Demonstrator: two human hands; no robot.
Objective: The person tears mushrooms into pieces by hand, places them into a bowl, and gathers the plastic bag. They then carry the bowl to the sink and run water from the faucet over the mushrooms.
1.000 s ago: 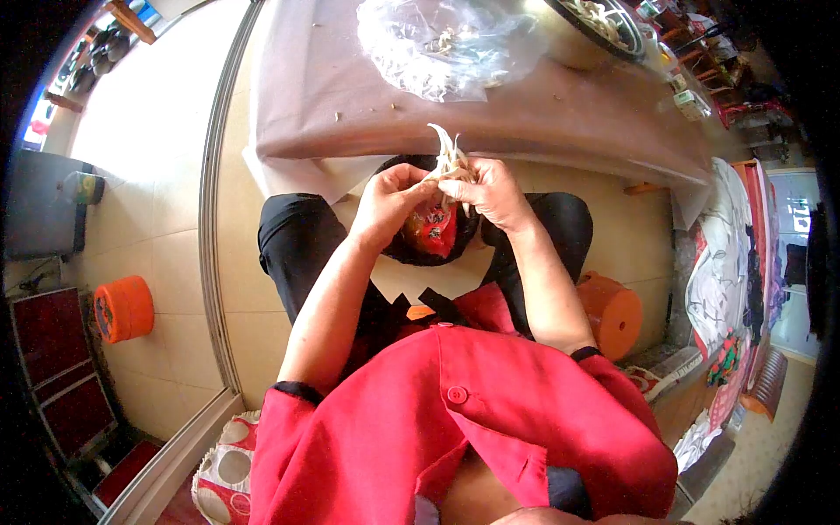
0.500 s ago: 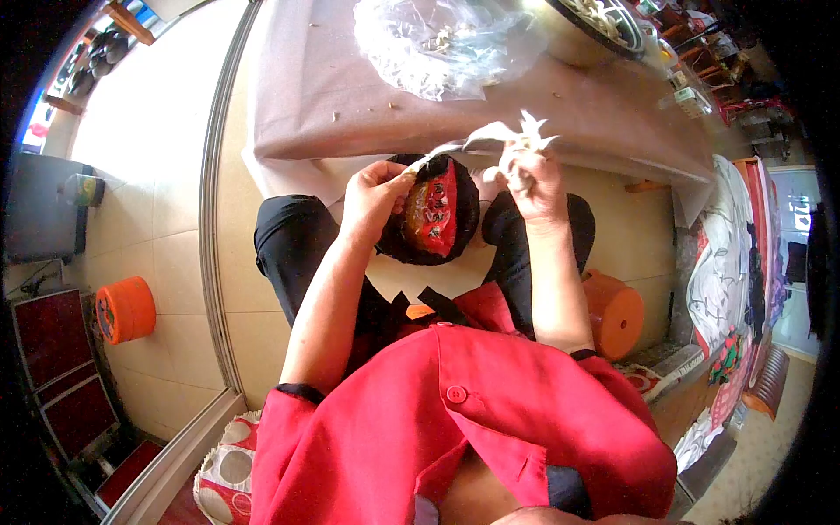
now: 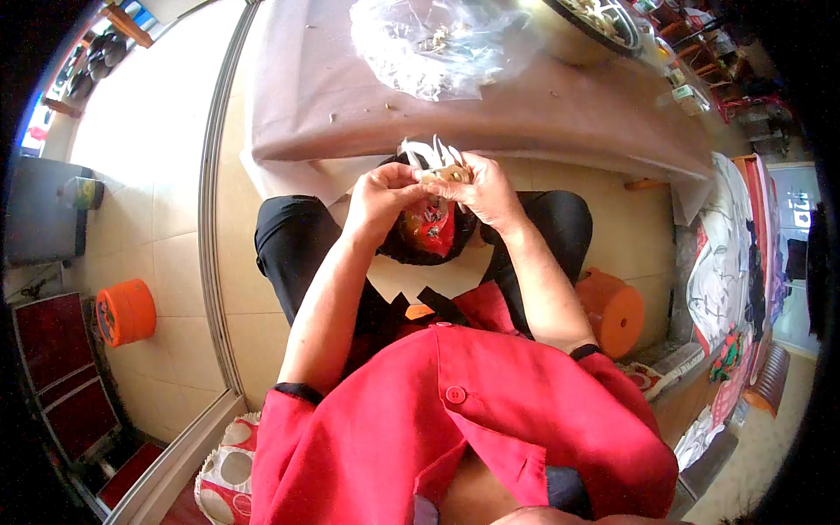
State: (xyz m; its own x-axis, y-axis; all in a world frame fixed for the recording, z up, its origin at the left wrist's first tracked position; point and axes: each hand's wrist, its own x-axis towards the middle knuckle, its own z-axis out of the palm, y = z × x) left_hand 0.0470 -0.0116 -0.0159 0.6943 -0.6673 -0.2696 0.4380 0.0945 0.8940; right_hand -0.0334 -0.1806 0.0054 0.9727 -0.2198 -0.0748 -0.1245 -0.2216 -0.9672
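A pale bundle with several white, finger-like strips (image 3: 435,155) is held between both hands, above a round black container (image 3: 424,255) between the knees. My left hand (image 3: 378,197) pinches the bundle from its left side. On the other side, my right hand (image 3: 494,194) grips it with thumb and fingers. Inside the container lies a red printed packet (image 3: 433,229), partly hidden by the hands. On the covered table (image 3: 350,109) lies a clear plastic bag (image 3: 437,52) with small pale bits in it.
A large bowl (image 3: 612,48) of pale strips stands at the table's far right. An orange stool (image 3: 612,313) is beside the right knee, and an orange bucket-like object (image 3: 127,312) stands on the floor at left. A metal door track (image 3: 213,175) crosses the floor.
My right hand has moved left and down with the pale bundle, close to my left hand. The long strip stretched between the hands no longer shows.
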